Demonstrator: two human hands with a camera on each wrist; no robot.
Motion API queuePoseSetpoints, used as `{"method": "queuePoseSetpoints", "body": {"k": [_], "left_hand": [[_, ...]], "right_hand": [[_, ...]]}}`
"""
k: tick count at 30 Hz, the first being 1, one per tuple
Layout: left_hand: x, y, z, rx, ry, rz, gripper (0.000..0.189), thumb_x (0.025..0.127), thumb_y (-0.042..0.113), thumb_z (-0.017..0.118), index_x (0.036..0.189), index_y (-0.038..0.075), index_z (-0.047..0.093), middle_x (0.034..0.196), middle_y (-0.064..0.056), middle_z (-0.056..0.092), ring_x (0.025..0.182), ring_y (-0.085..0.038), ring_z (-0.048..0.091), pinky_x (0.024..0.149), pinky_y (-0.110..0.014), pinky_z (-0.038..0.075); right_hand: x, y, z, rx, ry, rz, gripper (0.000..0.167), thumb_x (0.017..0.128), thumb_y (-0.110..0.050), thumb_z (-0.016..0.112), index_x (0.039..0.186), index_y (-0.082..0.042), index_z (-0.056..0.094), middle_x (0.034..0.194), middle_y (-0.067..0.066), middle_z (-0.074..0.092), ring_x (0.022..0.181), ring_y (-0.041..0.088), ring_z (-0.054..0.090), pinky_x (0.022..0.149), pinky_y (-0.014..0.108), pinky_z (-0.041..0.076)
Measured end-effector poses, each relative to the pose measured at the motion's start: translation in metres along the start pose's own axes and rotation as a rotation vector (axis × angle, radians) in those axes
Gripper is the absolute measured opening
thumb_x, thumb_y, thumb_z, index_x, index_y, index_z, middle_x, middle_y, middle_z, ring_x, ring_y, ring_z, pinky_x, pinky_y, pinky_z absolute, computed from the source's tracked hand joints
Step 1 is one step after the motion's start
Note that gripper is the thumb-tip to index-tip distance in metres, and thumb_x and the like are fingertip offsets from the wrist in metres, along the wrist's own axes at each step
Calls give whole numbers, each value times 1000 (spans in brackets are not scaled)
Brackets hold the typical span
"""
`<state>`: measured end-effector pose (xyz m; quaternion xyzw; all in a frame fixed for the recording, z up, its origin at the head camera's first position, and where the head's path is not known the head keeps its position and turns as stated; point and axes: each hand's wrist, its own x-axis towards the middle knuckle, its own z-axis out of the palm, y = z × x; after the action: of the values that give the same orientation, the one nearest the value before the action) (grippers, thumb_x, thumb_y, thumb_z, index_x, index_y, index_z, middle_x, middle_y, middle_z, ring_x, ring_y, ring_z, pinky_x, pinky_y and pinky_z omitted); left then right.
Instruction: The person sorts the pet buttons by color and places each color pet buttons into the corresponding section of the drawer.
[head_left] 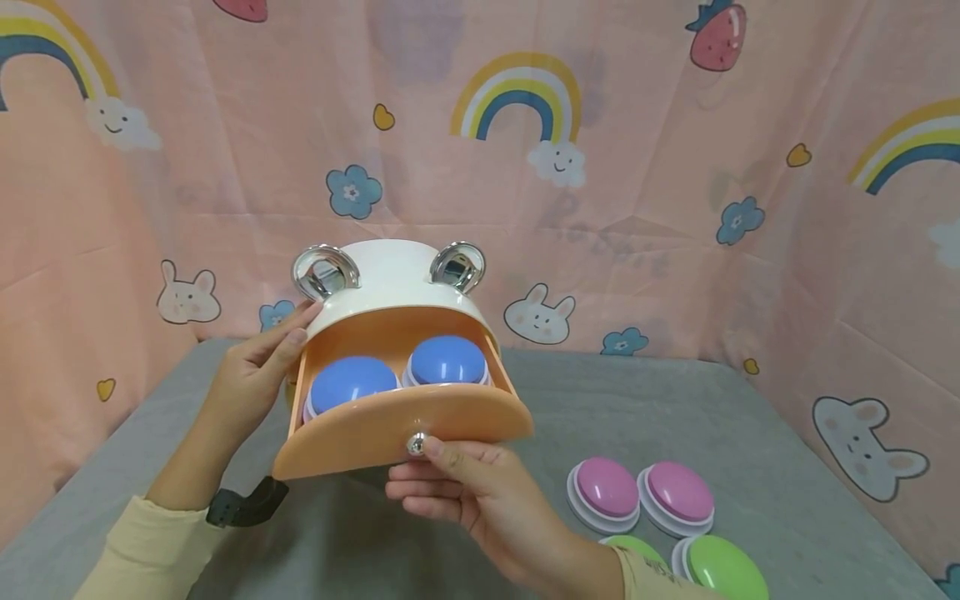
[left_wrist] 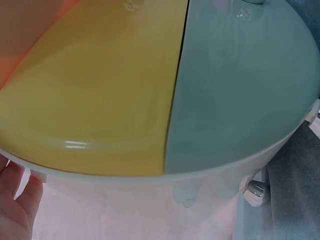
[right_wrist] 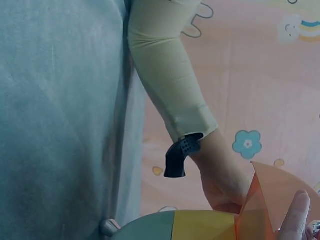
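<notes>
A rounded white box (head_left: 390, 275) with silver ring-shaped pieces is tilted above the table, its orange drawer (head_left: 405, 425) pulled out. Inside the drawer lie two blue domed buttons (head_left: 447, 360) with white bases. My left hand (head_left: 251, 375) grips the box by its left side, fingertips close to one silver ring. In the left wrist view, the box shows a yellow panel (left_wrist: 100, 90) and a teal panel (left_wrist: 240, 95), with left fingers at the white rim. At the drawer's front, my right hand (head_left: 480, 492) pinches the small silver knob (head_left: 416, 443), its lower fingers extended beneath the drawer.
On the right of the grey table (head_left: 637, 392) sit two pink domed buttons (head_left: 606, 487) and two green ones (head_left: 726, 567), partly behind the right forearm. A pink patterned cloth (head_left: 637, 208) hangs behind and at both sides. A black strap (head_left: 247, 502) circles the left wrist.
</notes>
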<state>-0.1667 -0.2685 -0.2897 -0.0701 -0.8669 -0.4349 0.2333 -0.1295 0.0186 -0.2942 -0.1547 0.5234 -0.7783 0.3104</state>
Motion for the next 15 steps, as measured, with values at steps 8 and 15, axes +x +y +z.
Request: {"method": "queuePoseSetpoints", "body": {"k": [8,15], "left_hand": [[0,1,-1,-5,-4,-9,44,106,34,46,148,25,48,158,-2,41,146,-32,39,102,-37,44],[0,2,0,-7,-2,-9,44,106,34,46,149,23,48,158,-3,41,146,-33,39,102,-47,42]], "right_hand": [[7,0,-1,-16,24,-42,41,97,-28,64,118,7,64,99,4,78,93,16,76,86,29,60],[8,0,-1,-10,5,-48,38,97,-28,64,116,6,65,98,4,78,93,16,76,86,29,60]]}}
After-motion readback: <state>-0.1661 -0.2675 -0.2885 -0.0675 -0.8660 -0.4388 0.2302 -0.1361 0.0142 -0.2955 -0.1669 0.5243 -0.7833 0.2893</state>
